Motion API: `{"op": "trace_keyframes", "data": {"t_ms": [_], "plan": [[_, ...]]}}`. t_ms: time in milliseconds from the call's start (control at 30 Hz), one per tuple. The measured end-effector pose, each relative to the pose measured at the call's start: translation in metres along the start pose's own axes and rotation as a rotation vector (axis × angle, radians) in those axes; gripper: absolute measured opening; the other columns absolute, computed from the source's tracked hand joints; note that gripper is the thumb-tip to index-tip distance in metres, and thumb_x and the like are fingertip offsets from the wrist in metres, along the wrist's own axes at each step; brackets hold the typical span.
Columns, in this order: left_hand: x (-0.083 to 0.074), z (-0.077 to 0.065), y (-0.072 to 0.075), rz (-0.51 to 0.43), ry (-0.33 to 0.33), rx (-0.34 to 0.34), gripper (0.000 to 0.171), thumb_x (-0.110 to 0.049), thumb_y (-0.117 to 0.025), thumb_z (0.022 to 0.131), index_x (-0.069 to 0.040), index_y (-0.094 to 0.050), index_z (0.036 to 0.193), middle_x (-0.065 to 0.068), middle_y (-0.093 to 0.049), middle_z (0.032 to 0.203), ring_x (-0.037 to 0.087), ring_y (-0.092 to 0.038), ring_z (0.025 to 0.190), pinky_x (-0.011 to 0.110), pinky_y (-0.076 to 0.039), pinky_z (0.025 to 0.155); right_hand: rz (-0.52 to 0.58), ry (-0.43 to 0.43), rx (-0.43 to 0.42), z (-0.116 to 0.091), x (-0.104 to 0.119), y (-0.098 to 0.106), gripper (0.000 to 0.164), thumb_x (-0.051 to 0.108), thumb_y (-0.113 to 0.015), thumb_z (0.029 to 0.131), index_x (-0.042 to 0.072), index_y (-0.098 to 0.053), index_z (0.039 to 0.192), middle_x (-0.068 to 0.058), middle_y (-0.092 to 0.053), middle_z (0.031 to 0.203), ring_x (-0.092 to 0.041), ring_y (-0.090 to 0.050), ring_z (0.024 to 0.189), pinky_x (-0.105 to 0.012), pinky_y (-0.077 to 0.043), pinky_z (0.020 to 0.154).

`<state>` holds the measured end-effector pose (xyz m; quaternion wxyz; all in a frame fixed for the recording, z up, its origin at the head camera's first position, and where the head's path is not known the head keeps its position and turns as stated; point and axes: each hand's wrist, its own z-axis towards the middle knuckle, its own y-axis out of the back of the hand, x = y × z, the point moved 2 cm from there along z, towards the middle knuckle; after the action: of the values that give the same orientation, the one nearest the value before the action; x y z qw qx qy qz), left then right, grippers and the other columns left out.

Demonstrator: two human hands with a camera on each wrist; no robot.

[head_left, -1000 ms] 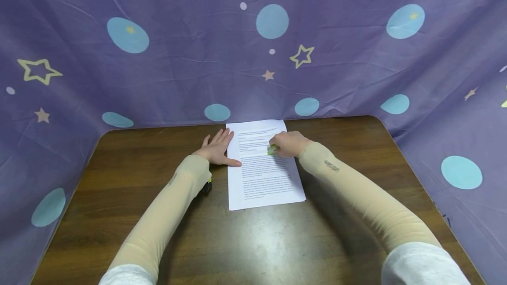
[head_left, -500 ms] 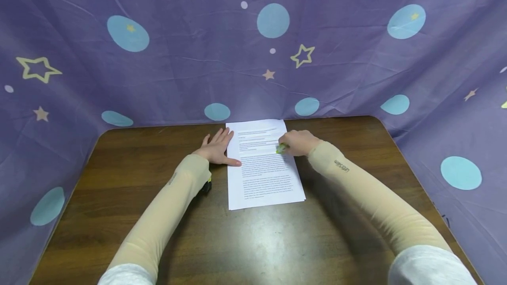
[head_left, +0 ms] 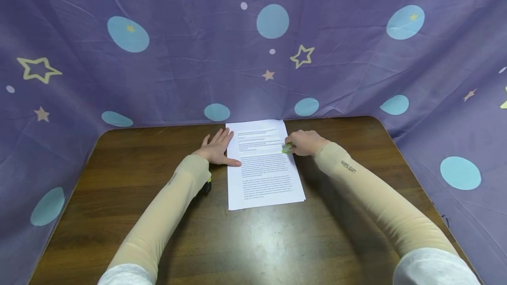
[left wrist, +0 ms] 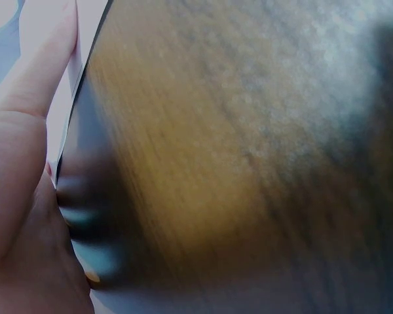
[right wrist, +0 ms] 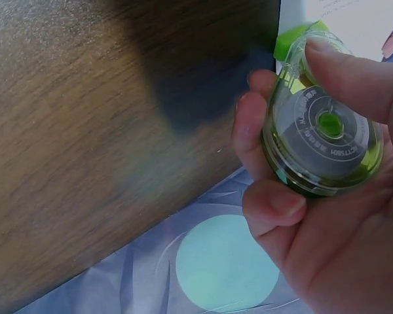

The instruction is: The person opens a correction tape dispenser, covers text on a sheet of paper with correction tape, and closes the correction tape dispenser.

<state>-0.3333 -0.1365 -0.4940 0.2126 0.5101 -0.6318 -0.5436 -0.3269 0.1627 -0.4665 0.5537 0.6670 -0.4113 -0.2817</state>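
A printed sheet of paper [head_left: 265, 184], with another edge showing under it, lies at the far side of the table. My left hand [head_left: 217, 149] rests with fingers spread on its left margin, the thumb pointing across the sheet. My right hand [head_left: 304, 143] grips a correction tape [right wrist: 324, 134] at the sheet's right edge. Its clear, round case shows a green hub, and its green tip [head_left: 286, 148] sits at the paper beside the right end of a text line. A blank white band runs across the text left of the tip. In the left wrist view, only part of the left hand [left wrist: 19, 131] shows.
The brown wooden table [head_left: 253, 245] reaches back to a purple curtain [head_left: 174, 56] with stars and blue dots, which hangs close behind the paper's top edge and along both sides. A small black item [head_left: 206, 187] shows under my left wrist.
My right hand has slid to the right across the sheet with the correction tape, from mid-line to the right edge of the text. My left hand has stayed in place.
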Motion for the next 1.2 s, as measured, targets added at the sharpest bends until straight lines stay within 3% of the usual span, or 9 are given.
{"op": "trace_keyframes", "data": {"t_ms": [367,767,1200], "plan": [[0.002,0.003,-0.001,-0.003,0.001,0.007,0.118,-0.074,-0.061,0.070,-0.012,-0.001,0.152,0.009,0.005,0.157,0.029,0.007,0.143,0.061,0.002,0.108,0.044,0.004,0.010,-0.002,0.003,0.002,0.003,0.018,-0.066,0.086,0.016,-0.063,0.086,0.004,-0.055,0.073,-0.015,-0.050,0.066,-0.032,-0.041,0.057],[0.002,0.001,0.000,-0.001,-0.006,0.002,0.119,-0.075,-0.060,0.069,-0.013,-0.001,0.152,0.009,0.005,0.157,0.029,0.006,0.143,0.061,0.002,0.108,0.085,0.163,-0.024,0.003,0.027,0.009,0.009,0.021,-0.066,0.087,0.015,-0.060,0.086,0.006,-0.052,0.069,-0.012,-0.047,0.062,-0.030,-0.041,0.057],[0.004,0.001,0.000,0.003,0.000,0.009,0.116,-0.072,-0.061,0.072,-0.013,-0.001,0.152,0.009,0.006,0.157,0.029,0.007,0.143,0.059,0.001,0.109,0.040,0.211,-0.042,0.023,0.062,0.006,0.008,0.025,-0.066,0.088,0.019,-0.064,0.092,0.006,-0.063,0.084,-0.010,-0.055,0.074,-0.035,-0.049,0.071]]}}
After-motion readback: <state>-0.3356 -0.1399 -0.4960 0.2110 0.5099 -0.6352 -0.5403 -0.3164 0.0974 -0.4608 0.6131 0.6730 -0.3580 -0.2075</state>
